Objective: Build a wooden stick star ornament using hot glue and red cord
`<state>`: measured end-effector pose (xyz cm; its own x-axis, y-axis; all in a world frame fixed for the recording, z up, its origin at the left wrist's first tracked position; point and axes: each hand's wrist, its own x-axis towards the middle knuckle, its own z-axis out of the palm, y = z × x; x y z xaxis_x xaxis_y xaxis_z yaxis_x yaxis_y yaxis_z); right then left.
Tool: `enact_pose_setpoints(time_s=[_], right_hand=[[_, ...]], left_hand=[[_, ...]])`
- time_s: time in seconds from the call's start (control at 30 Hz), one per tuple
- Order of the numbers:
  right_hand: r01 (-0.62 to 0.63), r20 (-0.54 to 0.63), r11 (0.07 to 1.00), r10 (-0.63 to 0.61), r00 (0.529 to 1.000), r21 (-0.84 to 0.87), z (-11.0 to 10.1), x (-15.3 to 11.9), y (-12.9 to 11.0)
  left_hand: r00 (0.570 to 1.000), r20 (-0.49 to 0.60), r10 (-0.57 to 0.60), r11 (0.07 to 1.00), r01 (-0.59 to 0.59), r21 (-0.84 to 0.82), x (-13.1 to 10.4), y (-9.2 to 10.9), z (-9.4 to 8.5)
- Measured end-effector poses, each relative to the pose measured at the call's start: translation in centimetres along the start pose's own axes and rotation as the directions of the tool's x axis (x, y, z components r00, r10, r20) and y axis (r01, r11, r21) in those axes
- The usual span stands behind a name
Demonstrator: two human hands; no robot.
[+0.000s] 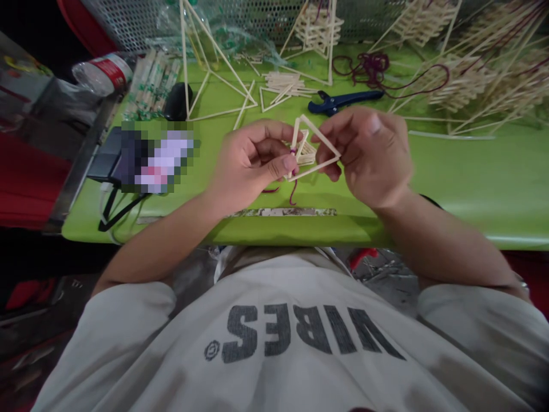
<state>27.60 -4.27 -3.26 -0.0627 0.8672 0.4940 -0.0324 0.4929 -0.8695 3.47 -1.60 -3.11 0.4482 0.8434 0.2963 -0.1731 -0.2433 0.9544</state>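
My left hand (257,163) pinches a small triangle of thin wooden sticks (319,166) between thumb and fingers, holding it above the green table. A purple cord (294,194) is tied at the triangle's left side, and its end hangs down. Behind the triangle, a small stack of stick triangles (306,153) shows in part. My right hand (373,154) is at the triangle's right corner, its fingers half curled and its thumb lifted away from them. Whether those fingers touch the corner I cannot tell.
Blue-handled cutters (343,102) lie beyond my hands, near a tangle of purple cord (364,67). Loose sticks (287,84) and larger stick frames (218,111) are farther back. Woven stick pieces (458,86) crowd the right. A bottle (103,74) and wrapped stick bundles (152,83) stay left.
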Motion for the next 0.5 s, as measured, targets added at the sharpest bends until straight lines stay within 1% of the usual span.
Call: enact_pose_setpoints(time_s=[0.07,0.1,0.13,0.2,0.27,0.3,0.37,0.5], right_hand=[[0.037,0.021,0.993,-0.035,0.999,-0.114,0.11,-0.04,-0.52],[0.052,0.033,0.986,-0.048,0.998,-0.161,0.22,-0.1,-0.7],[0.061,0.042,0.98,-0.054,0.998,-0.192,0.33,-0.18,-0.8],[0.062,0.049,0.975,-0.053,0.997,-0.213,0.48,-0.29,-0.8],[0.066,0.035,0.971,-0.059,0.998,-0.228,0.48,-0.33,-0.69],[0.067,0.025,0.968,-0.063,0.998,-0.243,0.43,-0.31,-0.64],[0.073,0.006,0.958,-0.074,0.997,-0.277,0.32,-0.25,-0.64],[0.097,-0.004,0.937,-0.105,0.994,-0.337,0.17,-0.13,-0.81]], left_hand=[[1.0,0.016,0.027,0.999,-0.026,-0.034,0.13,-0.04,0.01],[0.999,0.043,0.02,0.999,-0.018,-0.048,0.22,-0.01,0.02],[0.997,0.075,-0.004,0.998,0.008,-0.058,0.3,0.05,0.04],[0.987,0.13,-0.091,0.993,0.1,-0.067,0.41,0.27,0.06],[0.973,0.152,-0.176,0.979,0.189,-0.076,0.44,0.53,0.01],[0.968,0.154,-0.197,0.974,0.211,-0.082,0.43,0.64,-0.04],[0.967,0.173,-0.19,0.973,0.208,-0.097,0.39,0.7,-0.21],[0.967,0.229,-0.114,0.983,0.143,-0.113,0.43,-0.03,-0.57]])
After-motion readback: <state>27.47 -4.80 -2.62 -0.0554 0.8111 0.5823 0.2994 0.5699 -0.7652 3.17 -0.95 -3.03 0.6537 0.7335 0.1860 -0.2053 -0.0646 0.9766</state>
